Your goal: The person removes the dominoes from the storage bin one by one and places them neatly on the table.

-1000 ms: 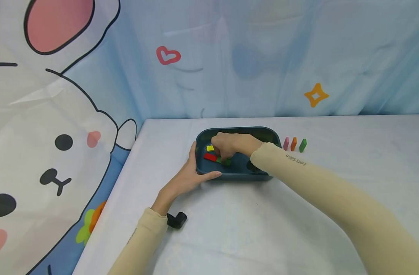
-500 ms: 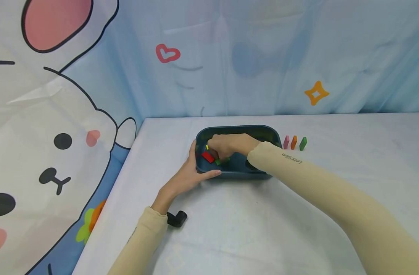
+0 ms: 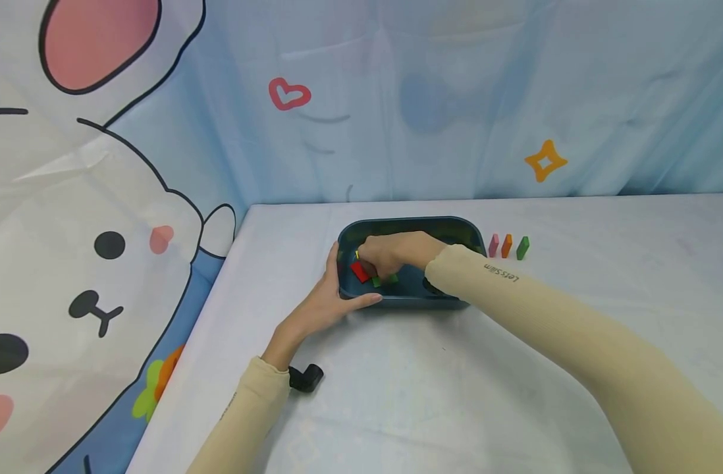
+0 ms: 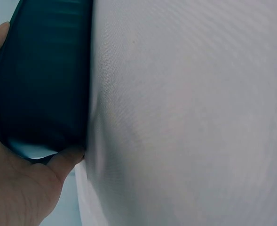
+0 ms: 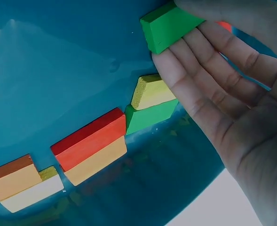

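Observation:
My left hand point(image 3: 322, 299) holds the left end of a dark blue tray point(image 3: 421, 303), with the thumb along its front rim and the fingers along its left side. My right hand point(image 3: 391, 253) reaches into the tray. In the right wrist view it pinches a green block point(image 5: 169, 29) between thumb and fingers. A red block point(image 3: 359, 272), a sliver of a yellow block point(image 3: 357, 254) and some green lie about the fingers in the head view. Along the tray wall in the right wrist view lie more blocks, among them a red block point(image 5: 89, 139) and a yellow block point(image 5: 150, 92).
Right of the tray, a pink block point(image 3: 494, 245), an orange block point(image 3: 506, 246) and a green block point(image 3: 523, 248) stand in a row on the white table point(image 3: 456, 382). A printed blue curtain point(image 3: 397, 99) hangs behind the table.
My right hand has shifted slightly left and down inside the tray. The red block has turned and the yellow one is more covered. My left hand has stayed in place.

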Tool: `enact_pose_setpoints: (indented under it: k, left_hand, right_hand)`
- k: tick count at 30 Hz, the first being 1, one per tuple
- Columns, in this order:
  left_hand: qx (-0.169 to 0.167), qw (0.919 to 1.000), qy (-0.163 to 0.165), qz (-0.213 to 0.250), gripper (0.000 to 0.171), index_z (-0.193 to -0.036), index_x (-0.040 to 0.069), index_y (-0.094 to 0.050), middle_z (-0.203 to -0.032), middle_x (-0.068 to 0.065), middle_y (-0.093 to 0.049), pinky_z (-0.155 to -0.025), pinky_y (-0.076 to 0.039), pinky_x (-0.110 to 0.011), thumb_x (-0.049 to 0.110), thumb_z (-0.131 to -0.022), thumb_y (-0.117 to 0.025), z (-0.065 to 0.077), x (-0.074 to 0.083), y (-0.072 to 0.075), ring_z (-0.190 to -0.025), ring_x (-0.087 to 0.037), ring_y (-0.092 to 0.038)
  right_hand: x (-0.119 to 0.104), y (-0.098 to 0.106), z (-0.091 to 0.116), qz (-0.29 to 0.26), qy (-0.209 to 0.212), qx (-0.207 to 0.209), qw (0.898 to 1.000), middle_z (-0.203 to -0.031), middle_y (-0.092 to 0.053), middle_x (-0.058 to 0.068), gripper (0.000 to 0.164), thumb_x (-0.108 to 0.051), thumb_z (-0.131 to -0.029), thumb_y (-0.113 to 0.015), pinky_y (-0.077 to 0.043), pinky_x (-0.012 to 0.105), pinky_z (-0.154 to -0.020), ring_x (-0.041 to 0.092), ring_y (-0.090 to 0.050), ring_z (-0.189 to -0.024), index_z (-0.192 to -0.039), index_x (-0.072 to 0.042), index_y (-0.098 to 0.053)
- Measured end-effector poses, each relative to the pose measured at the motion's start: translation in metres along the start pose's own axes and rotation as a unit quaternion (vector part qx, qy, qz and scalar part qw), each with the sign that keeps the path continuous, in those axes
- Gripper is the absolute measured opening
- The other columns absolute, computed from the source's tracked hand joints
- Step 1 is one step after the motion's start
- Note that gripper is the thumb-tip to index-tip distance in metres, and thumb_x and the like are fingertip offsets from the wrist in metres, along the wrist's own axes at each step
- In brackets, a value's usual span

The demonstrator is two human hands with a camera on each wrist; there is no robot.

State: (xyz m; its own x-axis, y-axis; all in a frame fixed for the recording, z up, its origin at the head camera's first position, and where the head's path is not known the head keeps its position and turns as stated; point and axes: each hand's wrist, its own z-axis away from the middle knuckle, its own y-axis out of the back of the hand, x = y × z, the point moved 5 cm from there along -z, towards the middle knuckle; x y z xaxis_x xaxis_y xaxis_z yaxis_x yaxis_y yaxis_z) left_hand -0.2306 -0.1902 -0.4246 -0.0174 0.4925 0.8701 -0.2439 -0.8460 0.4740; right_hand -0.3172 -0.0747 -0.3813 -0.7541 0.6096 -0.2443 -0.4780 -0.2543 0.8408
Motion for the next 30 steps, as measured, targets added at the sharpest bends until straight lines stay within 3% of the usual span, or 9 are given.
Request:
enact_pose_setpoints:
  k: [10,18,26,30]
  left_hand:
    - [0.005,1.0000,-0.001,0.001,0.126,-0.167,0.027,0.017,-0.175,-0.002,-0.008,-0.125,-0.024,-0.056,0.051,-0.090,-0.080,0.000,0.003,-0.002,-0.158,-0.026,-0.018]
    - [0.014,0.9999,0.002,-0.008,0.125,-0.167,0.023,0.015,-0.175,-0.002,-0.006,-0.123,-0.027,-0.058,0.048,-0.091,-0.081,0.001,0.001,0.000,-0.157,-0.027,-0.021]
    - [0.007,0.9996,0.009,-0.025,0.128,-0.167,0.027,0.014,-0.176,-0.002,-0.003,-0.124,-0.024,-0.058,0.058,-0.087,-0.080,-0.001,0.000,0.000,-0.159,-0.027,-0.018]
    - [0.009,0.9993,0.006,-0.035,0.127,-0.168,0.026,0.013,-0.176,-0.002,-0.003,-0.124,-0.025,-0.059,0.058,-0.087,-0.080,-0.003,0.002,0.000,-0.158,-0.027,-0.019]
  right_hand:
    - [0.010,0.006,0.015,0.000,0.004,0.013,1.000,-0.099,-0.073,0.005,0.017,-0.005,-0.090,-0.081,-0.061,0.033,-0.084,0.018,-0.065,-0.086,-0.106,-0.004,-0.077]
    - [0.015,0.028,0.051,-0.062,0.082,0.089,0.991,-0.096,-0.072,0.006,0.017,-0.002,-0.087,-0.081,-0.060,0.037,-0.084,0.021,-0.067,-0.087,-0.103,-0.002,-0.073]
    - [0.037,0.048,0.112,-0.145,0.090,0.166,0.971,-0.095,-0.067,0.006,0.017,-0.003,-0.089,-0.080,-0.058,0.038,-0.085,0.021,-0.063,-0.088,-0.103,-0.003,-0.070]
    - [0.062,0.054,0.159,-0.180,0.078,0.241,0.951,-0.100,-0.069,0.004,0.020,-0.001,-0.090,-0.080,-0.058,0.030,-0.085,0.018,-0.064,-0.091,-0.108,-0.004,-0.071]
